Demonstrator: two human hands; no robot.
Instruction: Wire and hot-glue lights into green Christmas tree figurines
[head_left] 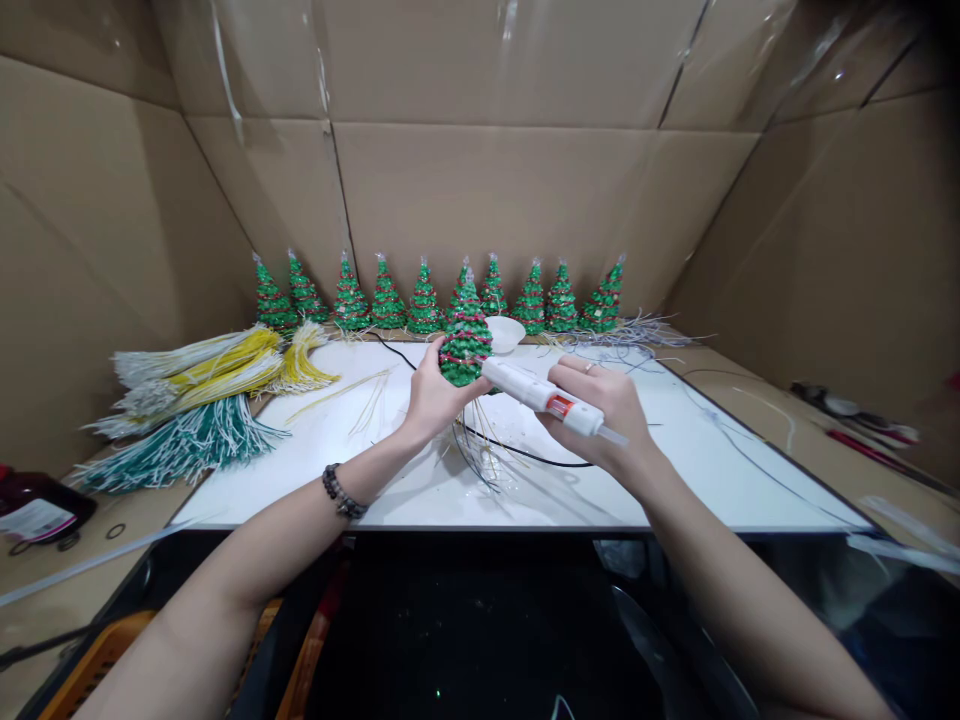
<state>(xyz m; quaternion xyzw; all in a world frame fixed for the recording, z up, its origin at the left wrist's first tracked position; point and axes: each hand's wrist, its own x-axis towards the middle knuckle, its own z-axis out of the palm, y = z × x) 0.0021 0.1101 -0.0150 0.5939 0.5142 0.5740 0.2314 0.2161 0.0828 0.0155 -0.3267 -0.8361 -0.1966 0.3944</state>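
My left hand (433, 395) is closed around the base of a small green beaded Christmas tree (465, 345) with red trim, held above the white board (315, 470). Thin wire ends (484, 450) hang below the tree. My right hand (600, 405) grips a white glue gun (536, 392), whose nozzle touches the tree's lower right side. A black cord (525, 455) runs from the gun across the board.
Several finished green trees (424, 300) stand in a row along the cardboard back wall (525, 180). A small white bowl (504, 332) sits behind the held tree. Bundles of yellow, white and green wires (195, 400) lie at left. A dark bottle (37, 505) lies far left.
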